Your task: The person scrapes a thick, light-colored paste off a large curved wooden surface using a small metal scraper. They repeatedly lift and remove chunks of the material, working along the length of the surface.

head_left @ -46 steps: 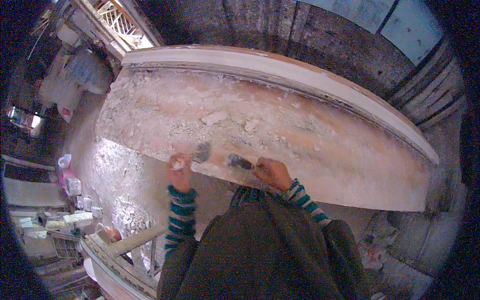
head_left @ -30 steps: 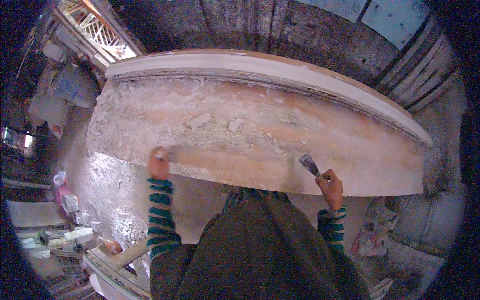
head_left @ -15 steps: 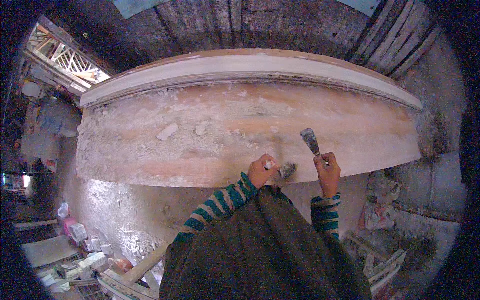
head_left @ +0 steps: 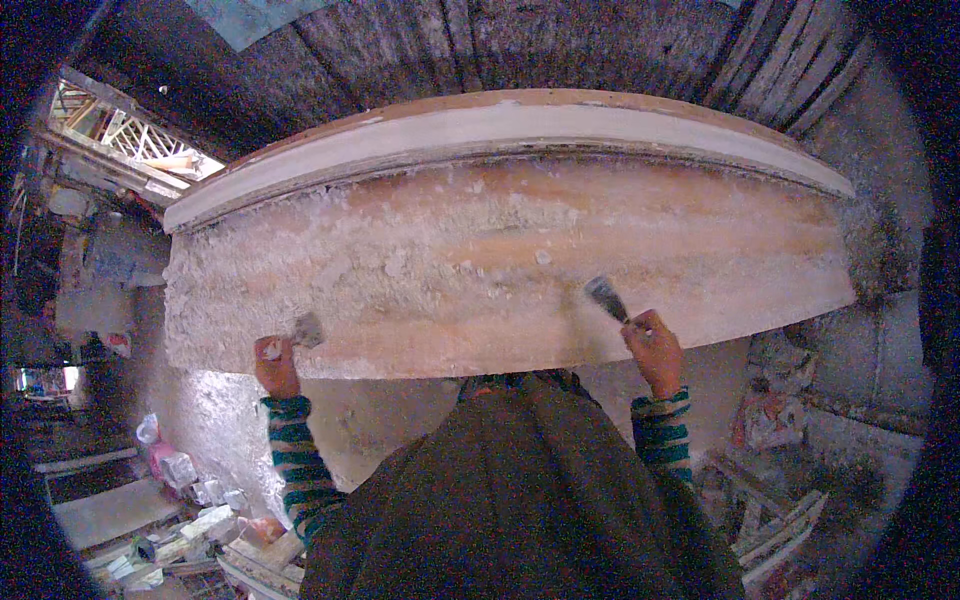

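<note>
Two scrapers in play, one per hand: left hand (head_left: 277, 368) closed around a small scraper (head_left: 303, 331), blade resting near the lower left edge of the long wooden panel (head_left: 520, 270); right hand (head_left: 655, 352) closed around the handle of a putty knife (head_left: 607, 298), blade raised and tilted up-left, tip touching the panel towards its lower right. Panel lying lengthwise across the view, one only, coated with flaky whitish crust thickest on the left half, bare orange-brown wood showing on the right, pale moulded rim (head_left: 500, 130) along the far edge. Down on the floor at lower left, a loose heap of small boxes and packets (head_left: 190, 500), mostly white and pale, with one pinkish bag (head_left: 150, 440) beside them; count too blurred to tell. At lower right, a pile of wooden slats (head_left: 780, 520)
</note>
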The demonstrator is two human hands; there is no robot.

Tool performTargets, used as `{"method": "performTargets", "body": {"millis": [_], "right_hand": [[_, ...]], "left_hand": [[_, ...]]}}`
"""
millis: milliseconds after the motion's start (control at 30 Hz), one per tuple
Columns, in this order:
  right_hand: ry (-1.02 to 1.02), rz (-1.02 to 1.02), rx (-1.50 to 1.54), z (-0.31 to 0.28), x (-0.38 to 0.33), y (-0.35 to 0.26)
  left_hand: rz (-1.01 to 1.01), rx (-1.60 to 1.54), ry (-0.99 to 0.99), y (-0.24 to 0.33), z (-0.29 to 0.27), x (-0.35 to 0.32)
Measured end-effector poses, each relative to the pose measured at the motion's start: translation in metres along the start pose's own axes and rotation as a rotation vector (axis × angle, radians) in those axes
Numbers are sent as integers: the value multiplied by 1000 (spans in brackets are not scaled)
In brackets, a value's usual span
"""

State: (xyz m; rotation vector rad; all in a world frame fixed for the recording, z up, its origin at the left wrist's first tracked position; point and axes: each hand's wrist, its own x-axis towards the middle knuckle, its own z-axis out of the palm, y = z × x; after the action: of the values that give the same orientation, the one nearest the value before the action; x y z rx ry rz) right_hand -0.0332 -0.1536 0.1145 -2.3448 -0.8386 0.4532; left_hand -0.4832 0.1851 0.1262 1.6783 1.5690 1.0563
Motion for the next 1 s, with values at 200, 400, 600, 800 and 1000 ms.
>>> {"method": "performTargets", "body": {"millis": [200, 400, 600, 800, 1000], "right_hand": [[-563, -204, -206, 8, -10, 15], [-498, -369, -99, 33, -7, 29], [-593, -393, -110, 123, 12, -79], [-310, -240, -77, 65, 39, -85], [-35, -15, -157, 3, 23, -14]], "left_hand": [[194, 64, -150, 60, 98, -72], [95, -23, -160, 47, 80, -88], [119, -81, -205, 39, 63, -89], [91, -180, -604, 64, 141, -124], [-28, -396, -1007, 83, 238, -168]]}}
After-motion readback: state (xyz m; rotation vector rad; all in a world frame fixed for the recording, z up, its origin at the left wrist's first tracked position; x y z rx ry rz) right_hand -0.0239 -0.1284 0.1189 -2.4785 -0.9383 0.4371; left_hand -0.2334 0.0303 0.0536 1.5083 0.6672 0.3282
